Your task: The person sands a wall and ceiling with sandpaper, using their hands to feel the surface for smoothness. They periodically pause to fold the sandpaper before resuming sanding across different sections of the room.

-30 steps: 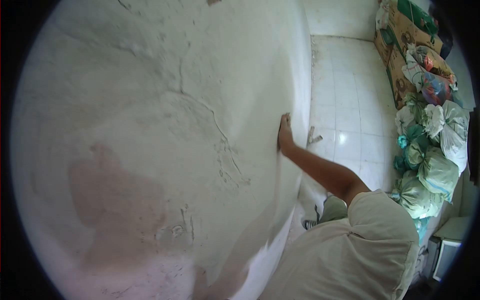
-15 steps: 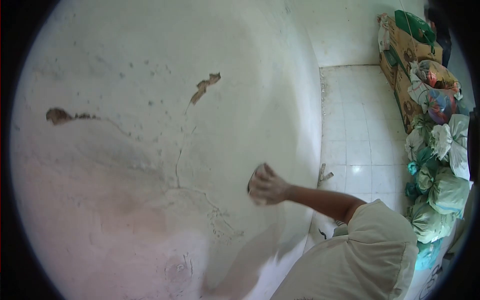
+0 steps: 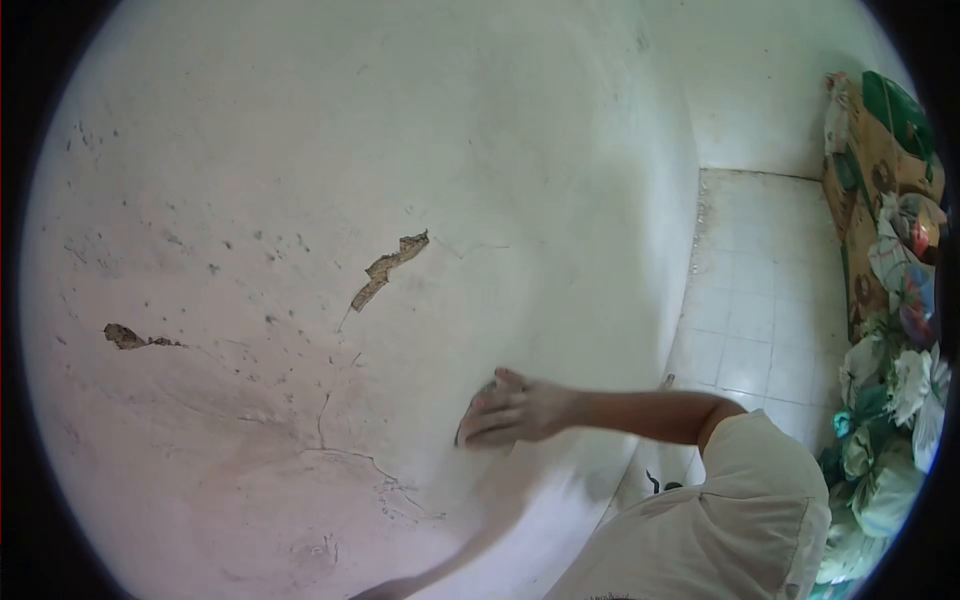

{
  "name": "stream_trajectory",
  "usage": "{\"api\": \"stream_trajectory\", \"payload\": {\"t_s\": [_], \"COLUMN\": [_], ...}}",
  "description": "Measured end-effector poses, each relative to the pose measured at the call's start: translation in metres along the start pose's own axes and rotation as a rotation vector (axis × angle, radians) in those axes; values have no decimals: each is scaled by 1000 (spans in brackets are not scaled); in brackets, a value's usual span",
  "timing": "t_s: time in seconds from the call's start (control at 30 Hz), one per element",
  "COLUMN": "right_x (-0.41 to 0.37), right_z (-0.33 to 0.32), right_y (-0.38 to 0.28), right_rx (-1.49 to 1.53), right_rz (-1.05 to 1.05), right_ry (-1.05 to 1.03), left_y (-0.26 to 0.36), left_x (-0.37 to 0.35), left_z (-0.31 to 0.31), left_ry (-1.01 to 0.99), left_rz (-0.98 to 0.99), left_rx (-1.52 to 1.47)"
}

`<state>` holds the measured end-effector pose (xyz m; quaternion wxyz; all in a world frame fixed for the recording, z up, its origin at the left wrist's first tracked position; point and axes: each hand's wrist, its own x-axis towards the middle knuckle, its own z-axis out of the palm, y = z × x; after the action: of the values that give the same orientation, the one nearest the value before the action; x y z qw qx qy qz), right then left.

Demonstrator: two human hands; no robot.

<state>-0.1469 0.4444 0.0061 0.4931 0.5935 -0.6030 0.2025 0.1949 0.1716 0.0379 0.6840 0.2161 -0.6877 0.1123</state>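
My right hand (image 3: 515,411) is pressed against the pale plastered wall (image 3: 540,300), its fingers bent round a small flat thing with a dark edge, too hidden to name. My bare forearm reaches across from a light short sleeve (image 3: 762,460) at the lower right. To the upper left of the hand, a long chipped patch (image 3: 388,270) shows brown under the wall's surface. Another brown chip (image 3: 124,337) lies at the far left. Fine cracks run through the wall below and between them. My left hand does not appear.
The view is turned sideways, with white floor tiles (image 3: 745,310) on the right. Along the right edge are stacked cardboard boxes (image 3: 862,235), a green bag (image 3: 895,112) and several tied plastic bags (image 3: 895,490). A small dark object (image 3: 654,482) shows beside the shirt.
My right hand has moved left and slightly down in the view, still at the wall. The camera view has shifted, so the wall chips appear lower and the boxes and bags further right and lower.
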Motion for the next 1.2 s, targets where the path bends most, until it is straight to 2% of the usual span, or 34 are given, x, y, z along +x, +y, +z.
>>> {"api": "stream_trajectory", "payload": {"t_s": [0.03,0.1,0.13,0.2,0.23,0.27,0.3,0.33,0.37,0.4,0.43,0.5,0.67,0.7,0.73,0.77,0.8,0.87,0.9,0.93,1.03,1.07,1.17,1.2], "right_x": [1,22,23,47,72,94,93,113,132,153,179,222,280,275,264,245,219,152,112,82,61,68,160,185], "right_z": [-6,-35,-40,-63,-83,-110,-103,-115,-133,-146,-159,-173,-140,-131,-118,-107,-88,-54,-36,-29,-27,-30,-94,-108], "right_y": [27,93,132,197,221,239,287,321,342,354,355,344,229,198,160,121,91,47,35,26,60,72,129,145], "right_rx": [-27,2,-68,-238,-334,-406,-273,-291,-302,-266,-138,-129,-308,-302,-279,-254,-276,-74,199,194,113,-120,-807,-760], "right_rz": [-26,-51,-61,-1,134,509,402,473,403,481,587,542,296,163,133,104,-15,-268,-361,-470,-752,-779,-796,-607], "right_ry": [-56,113,65,242,232,-53,406,495,576,599,676,668,612,533,400,184,47,-63,-217,-286,-333,-253,-7,51], "left_y": [11,38,45,53,55,57,59,60,60,55,52,47,46,43,43,42,41,37,35,35,35,34,31,31], "left_x": [-14,-42,-54,-67,-70,-73,-73,-70,-68,-72,-73,-77,-87,-89,-89,-89,-92,-103,-107,-111,-119,-122,-129,-131], "left_z": [4,18,23,31,33,33,31,33,36,36,37,40,37,36,35,35,33,27,25,21,10,8,6,8], "left_ry": [-17,-44,-72,-99,-99,-102,-97,-91,-80,-85,-73,-52,-85,-85,-86,-88,-97,-139,-160,-187,-251,-262,-284,-276], "left_rz": [-52,-191,-147,-125,-148,-175,-147,-125,-102,-113,-121,-131,-224,-221,-217,-213,-217,-229,-230,-236,-266,-273,-283,-286], "left_rx": [18,80,121,206,251,297,298,297,295,299,291,272,257,244,229,214,195,200,201,191,146,148,146,141]}}
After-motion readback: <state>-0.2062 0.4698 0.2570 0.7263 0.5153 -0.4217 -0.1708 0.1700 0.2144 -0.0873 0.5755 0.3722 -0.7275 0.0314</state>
